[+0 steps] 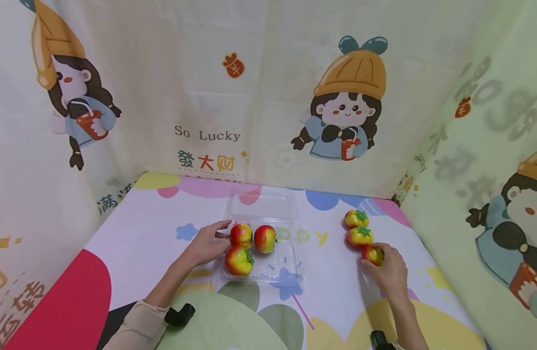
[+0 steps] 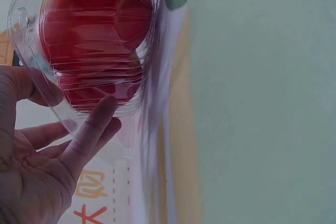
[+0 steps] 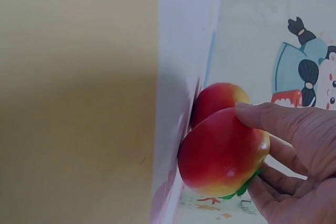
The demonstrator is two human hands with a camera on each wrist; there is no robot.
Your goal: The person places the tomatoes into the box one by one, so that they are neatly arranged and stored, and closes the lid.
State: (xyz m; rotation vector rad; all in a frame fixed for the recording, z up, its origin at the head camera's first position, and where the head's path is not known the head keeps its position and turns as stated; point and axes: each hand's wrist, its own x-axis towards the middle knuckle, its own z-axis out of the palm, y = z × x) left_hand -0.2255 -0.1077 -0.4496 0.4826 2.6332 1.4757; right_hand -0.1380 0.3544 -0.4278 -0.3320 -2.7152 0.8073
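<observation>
A box [image 1: 280,257] of thin, clear, ribbed plastic is set on the smooth printed table cover [image 1: 141,253], its lid [image 1: 261,203] laid open behind it. Three rounded, glossy red-and-yellow fruits [image 1: 265,239] are held inside the box, grouped toward its left and back. To the right of the box, two more fruits [image 1: 359,237] with jagged green leaf tops are lined up, and a held fruit [image 1: 371,255] is placed at the near end of that line. Whether it is lifted off the cover cannot be told.

The left hand [image 1: 207,244] is brought to the box's left side, its fingers spread and nearly straight, touching the wall. Well to the right of the box, the right hand [image 1: 391,270] is angled forward; the held fruit is pinched between thumb and curled fingers.
</observation>
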